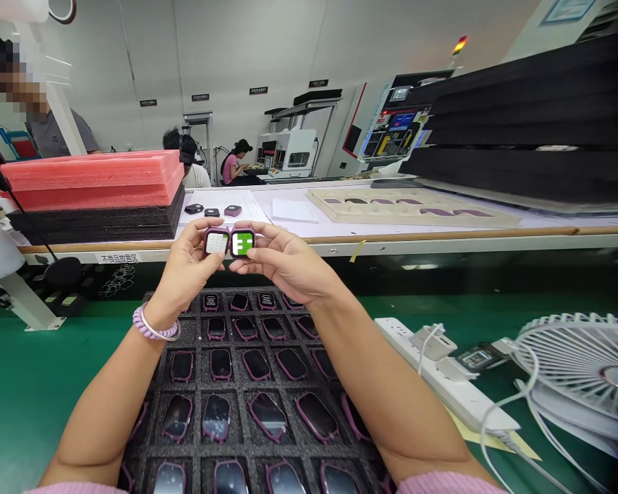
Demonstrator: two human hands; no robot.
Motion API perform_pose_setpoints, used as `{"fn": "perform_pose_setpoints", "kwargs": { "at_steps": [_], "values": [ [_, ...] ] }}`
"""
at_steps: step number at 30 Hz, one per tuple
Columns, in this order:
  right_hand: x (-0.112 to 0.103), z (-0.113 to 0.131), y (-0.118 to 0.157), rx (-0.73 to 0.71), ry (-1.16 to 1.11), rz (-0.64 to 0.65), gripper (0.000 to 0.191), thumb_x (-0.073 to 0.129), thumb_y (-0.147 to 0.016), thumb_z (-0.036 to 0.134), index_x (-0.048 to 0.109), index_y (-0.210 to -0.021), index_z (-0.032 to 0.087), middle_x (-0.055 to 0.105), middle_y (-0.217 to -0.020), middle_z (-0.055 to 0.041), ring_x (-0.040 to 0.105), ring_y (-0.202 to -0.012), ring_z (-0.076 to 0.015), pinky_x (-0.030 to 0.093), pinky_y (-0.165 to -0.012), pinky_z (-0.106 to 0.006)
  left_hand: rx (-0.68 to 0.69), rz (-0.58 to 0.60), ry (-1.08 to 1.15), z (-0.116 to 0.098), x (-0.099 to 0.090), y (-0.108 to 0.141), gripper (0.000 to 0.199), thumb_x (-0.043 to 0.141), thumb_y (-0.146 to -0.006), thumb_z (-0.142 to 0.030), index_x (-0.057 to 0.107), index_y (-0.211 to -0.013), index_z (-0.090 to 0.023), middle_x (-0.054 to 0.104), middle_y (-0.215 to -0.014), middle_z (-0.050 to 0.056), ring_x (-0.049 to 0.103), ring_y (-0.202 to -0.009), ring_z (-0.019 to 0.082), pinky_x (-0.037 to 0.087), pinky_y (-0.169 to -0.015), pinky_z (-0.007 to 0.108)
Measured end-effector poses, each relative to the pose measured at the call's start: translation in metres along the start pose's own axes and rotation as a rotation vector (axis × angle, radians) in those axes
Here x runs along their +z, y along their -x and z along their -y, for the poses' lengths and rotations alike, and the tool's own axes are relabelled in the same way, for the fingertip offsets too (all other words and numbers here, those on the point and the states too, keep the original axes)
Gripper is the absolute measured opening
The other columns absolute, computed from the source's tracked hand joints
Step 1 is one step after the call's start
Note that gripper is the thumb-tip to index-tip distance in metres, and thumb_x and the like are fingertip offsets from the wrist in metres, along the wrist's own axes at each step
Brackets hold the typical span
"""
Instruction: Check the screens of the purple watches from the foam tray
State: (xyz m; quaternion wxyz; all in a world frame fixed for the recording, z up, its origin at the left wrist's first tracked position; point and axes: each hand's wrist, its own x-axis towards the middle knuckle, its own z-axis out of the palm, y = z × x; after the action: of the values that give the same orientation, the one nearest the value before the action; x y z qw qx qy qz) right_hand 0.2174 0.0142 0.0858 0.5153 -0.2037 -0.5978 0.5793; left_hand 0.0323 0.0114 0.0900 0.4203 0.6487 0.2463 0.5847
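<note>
My left hand [185, 266] pinches a square smartwatch body with a purple rim [217, 241], its screen lit white with a grid pattern. My right hand [283, 264] pinches a matching smartwatch body [242, 243], its screen showing green and white blocks. The two bodies are held upright side by side, rims touching or nearly so. Below my forearms lies a black foam tray [241, 418], with rows of dark, purple-rimmed watch bodies in its slots. My arms hide part of it. A coiled purple band circles my left wrist.
A power strip [443, 367] and a white desk fan [571, 363] sit on the green mat to the right. Across the aisle stand red and black foam stacks [93, 180], a beige tray [412, 207], and papers [221, 206]. Several co-workers are farther back.
</note>
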Motion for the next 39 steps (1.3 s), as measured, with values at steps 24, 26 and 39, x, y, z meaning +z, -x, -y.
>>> {"fn": "perform_pose_setpoints", "kwargs": {
  "at_steps": [24,26,39],
  "values": [
    [0.0021,0.001,-0.0015,-0.005,0.054,-0.06,0.049,0.084,-0.073,0.029,0.058,-0.114,0.018,0.068,-0.084,-0.001,0.066,-0.064,-0.0147,0.053,-0.059,-0.025,-0.014,0.024,0.025,0.0006,0.0019,-0.0001,0.05,0.078,-0.07,-0.016,0.059,-0.116,-0.024,0.063,-0.099,0.003,0.06,-0.074,0.012,0.055,-0.066,0.021],
    [0.0004,-0.0004,-0.0023,-0.016,0.067,-0.074,0.051,0.086,-0.074,0.036,0.058,-0.112,0.018,0.067,-0.086,-0.0015,0.063,-0.06,-0.0129,0.05,-0.056,-0.024,-0.026,0.027,0.024,0.0008,0.0021,-0.0004,0.053,0.076,-0.068,-0.014,0.059,-0.116,-0.024,0.063,-0.102,0.003,0.063,-0.077,0.012,0.056,-0.068,0.021],
    [0.004,0.0004,-0.0003,-0.04,0.088,-0.063,0.051,0.086,-0.068,0.022,0.059,-0.111,0.019,0.064,-0.091,-0.0019,0.053,-0.066,-0.0119,0.046,-0.057,-0.022,-0.024,-0.037,-0.01,0.0014,-0.0001,-0.0003,0.029,0.073,-0.086,-0.036,0.062,-0.107,-0.02,0.064,-0.092,0.003,0.063,-0.057,0.009,0.049,-0.05,0.017]
  ]
}}
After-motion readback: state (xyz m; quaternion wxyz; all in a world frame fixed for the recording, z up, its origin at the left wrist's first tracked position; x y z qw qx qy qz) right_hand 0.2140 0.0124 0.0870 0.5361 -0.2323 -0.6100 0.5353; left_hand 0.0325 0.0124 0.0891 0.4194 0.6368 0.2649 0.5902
